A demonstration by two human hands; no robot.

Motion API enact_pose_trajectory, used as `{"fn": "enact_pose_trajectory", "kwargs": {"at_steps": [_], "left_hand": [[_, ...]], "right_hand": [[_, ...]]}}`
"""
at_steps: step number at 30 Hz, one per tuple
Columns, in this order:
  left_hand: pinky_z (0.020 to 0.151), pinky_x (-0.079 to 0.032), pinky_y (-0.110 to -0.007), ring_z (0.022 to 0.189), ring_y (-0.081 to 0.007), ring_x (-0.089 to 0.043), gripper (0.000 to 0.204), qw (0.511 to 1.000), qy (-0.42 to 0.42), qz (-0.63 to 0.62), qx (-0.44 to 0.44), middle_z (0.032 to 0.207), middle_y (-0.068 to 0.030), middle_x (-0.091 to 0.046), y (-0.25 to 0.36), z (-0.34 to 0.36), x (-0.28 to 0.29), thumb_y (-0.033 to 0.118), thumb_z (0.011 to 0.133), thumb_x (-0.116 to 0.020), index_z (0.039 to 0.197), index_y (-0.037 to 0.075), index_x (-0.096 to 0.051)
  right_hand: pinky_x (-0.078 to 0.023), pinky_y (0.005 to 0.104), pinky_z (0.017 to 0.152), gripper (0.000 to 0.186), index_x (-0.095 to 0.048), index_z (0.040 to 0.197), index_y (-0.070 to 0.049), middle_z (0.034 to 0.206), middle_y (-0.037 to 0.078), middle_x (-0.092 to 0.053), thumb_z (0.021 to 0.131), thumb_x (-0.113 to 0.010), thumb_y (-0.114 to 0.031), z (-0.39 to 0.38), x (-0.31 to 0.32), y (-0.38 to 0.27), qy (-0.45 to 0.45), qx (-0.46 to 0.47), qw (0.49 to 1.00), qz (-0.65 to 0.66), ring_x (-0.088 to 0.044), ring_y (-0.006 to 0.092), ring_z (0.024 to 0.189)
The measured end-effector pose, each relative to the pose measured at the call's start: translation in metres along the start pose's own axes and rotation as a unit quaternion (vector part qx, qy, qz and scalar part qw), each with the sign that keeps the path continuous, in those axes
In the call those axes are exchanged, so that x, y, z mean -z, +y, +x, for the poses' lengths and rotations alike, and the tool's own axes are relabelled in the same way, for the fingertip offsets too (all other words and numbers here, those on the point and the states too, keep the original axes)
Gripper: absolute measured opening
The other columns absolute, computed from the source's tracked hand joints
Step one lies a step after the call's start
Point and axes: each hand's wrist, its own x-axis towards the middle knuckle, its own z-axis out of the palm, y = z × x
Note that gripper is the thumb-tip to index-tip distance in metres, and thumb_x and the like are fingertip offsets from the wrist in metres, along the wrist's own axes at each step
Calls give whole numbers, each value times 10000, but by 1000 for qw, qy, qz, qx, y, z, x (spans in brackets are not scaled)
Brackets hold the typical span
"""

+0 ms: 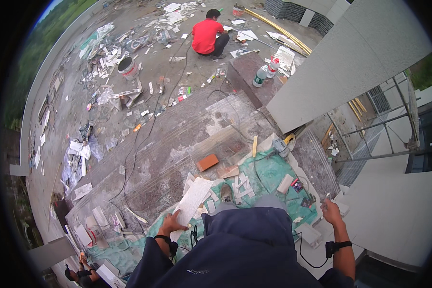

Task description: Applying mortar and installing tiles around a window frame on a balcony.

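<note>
My left hand [173, 222] grips the near left edge of a long off-white tile piece [195, 196], thumb and fingers apart around it. The tile slants up and away from me above a green sheet [269, 175]. Out to the right, my right hand [330, 211] is closed in a pinch, with a small pale tip showing above the fingers; what it is I cannot make out. Narrow white tile strips [244, 186] lie by my shoe [226, 193]. Nearest to my right hand are pale blocks [308, 234] and the grey wall.
An orange brick [207, 162] lies ahead, and a power tool [281, 145] rests by the slanted panel [341, 62]. Two bottles [260, 76] stand on a ledge. A person in red [205, 37] crouches far ahead; another person [84, 273] is at lower left. Cables [137, 149] cross the debris-strewn floor.
</note>
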Motion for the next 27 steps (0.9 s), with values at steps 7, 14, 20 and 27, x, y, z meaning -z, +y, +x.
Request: {"fn": "enact_pose_trajectory", "kwargs": {"at_steps": [7,14,20,27], "left_hand": [[1065,-378,-480,1260,-477,-426,1273,998,21,-64,19,1358,-278,-439,-8,-8,-8,569,416,-896,1497,221,-320],[1051,-390,-470,1252,-460,-448,1271,996,51,-72,1,1341,-280,-452,7,6,28,568,430,-890,1500,211,-304],[1048,-395,-461,1245,-448,-461,1263,993,74,-83,34,1322,-281,-470,25,24,75,567,435,-889,1492,182,-314],[1027,-421,-461,1232,-440,-474,1218,989,112,-90,40,1284,-277,-498,43,50,151,517,444,-908,1466,145,-358]], "right_hand": [[-501,411,706,111,-638,844,7,761,167,-675,810,-642,-99,37,6,-24,-157,-64,982,-88,-663,343,779],[-510,400,705,106,-655,852,0,792,165,-686,811,-568,-44,82,-13,8,-69,21,997,-23,-673,326,768],[-507,424,707,149,-674,895,-26,809,158,-686,824,-547,-60,167,-28,15,-158,23,986,-51,-670,324,775],[-489,493,734,228,-668,902,-29,843,217,-665,866,-570,-232,308,-55,-31,-225,54,967,-103,-631,423,839]]}}
